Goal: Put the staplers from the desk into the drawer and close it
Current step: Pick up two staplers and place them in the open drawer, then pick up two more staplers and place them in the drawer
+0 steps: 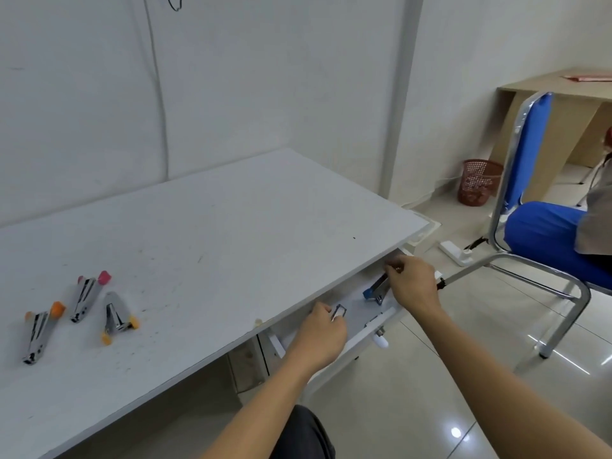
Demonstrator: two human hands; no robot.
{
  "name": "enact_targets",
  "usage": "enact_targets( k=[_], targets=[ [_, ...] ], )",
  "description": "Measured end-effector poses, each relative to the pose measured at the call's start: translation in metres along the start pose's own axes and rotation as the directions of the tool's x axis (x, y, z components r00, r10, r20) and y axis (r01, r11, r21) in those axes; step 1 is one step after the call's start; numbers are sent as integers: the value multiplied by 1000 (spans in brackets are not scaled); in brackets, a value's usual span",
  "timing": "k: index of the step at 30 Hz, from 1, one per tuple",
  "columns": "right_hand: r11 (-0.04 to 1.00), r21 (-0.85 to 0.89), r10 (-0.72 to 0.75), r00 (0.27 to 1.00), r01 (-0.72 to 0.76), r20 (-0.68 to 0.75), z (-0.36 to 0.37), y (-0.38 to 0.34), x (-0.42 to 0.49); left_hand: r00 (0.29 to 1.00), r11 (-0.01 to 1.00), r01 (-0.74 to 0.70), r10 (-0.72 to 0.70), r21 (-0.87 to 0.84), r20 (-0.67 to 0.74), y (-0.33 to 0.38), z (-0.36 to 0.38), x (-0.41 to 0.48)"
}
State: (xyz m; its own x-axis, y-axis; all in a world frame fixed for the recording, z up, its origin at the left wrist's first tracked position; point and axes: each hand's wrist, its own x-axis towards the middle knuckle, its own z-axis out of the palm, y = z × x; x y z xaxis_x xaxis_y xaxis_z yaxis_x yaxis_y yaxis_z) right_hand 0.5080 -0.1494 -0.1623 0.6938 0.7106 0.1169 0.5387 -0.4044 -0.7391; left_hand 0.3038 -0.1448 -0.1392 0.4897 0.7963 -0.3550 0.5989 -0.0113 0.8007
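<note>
Three metal staplers lie on the white desk (212, 233) at the left: an orange-ended stapler (41, 329), a pink-ended stapler (87, 294) and a yellow-ended stapler (116, 318). The drawer (367, 332) under the desk's front edge stands open. Inside it my right hand (412, 284) is shut on a blue-ended stapler (376, 289). My left hand (319, 336) is over the drawer's left part, closed on a small stapler (338, 312) of which only a metal end shows.
A blue chair (536, 207) with a metal frame stands to the right, with a seated person partly in view. A red mesh bin (478, 185) sits by the wall, a power strip (455, 251) lies on the floor, and a wooden desk (543, 104) is behind.
</note>
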Motion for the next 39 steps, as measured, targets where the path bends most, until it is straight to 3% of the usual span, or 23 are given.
enact_targets(
  k=[4, 8, 13, 15, 17, 22, 26, 28, 34, 39],
  targets=[
    [999, 35, 10, 993, -14, 120, -14, -6, 5, 999, 999, 51, -51, -19, 6, 5, 3, 21],
    [997, 71, 12, 994, -20, 105, -25, -3, -2, 991, 985, 134, -136, -106, -14, 14, 10, 46],
    [994, 103, 22, 994, -33, 107, -29, 1, -21, 984, 903, 152, -177, -403, -26, 29, 30, 61],
    [993, 108, 37, 993, -49, 113, -32, 0, -26, 985, 894, 116, -159, -432, -66, 31, 34, 57],
    [990, 126, 49, 992, -64, 117, -38, -4, -30, 991, 928, 75, -109, -366, -74, 28, 31, 50],
    [981, 187, 25, 988, -54, 154, -42, -31, -36, 980, 992, -123, 125, -21, 153, 10, -2, 22],
    [972, 233, -18, 979, -31, 203, -28, -72, -46, 958, 973, -231, 225, 9, 180, 1, -44, -8],
    [967, 253, -42, 975, -15, 220, -15, -94, -53, 961, 965, -258, 252, 42, 113, -5, -68, -23],
    [959, 279, -131, 942, 42, 310, 39, -161, -83, 936, 981, -175, 192, 82, -294, -52, -163, -65],
    [952, 212, -298, 833, 222, 466, 95, -221, -125, 859, 990, -68, 121, 123, -498, -99, -233, -91]
  ],
)
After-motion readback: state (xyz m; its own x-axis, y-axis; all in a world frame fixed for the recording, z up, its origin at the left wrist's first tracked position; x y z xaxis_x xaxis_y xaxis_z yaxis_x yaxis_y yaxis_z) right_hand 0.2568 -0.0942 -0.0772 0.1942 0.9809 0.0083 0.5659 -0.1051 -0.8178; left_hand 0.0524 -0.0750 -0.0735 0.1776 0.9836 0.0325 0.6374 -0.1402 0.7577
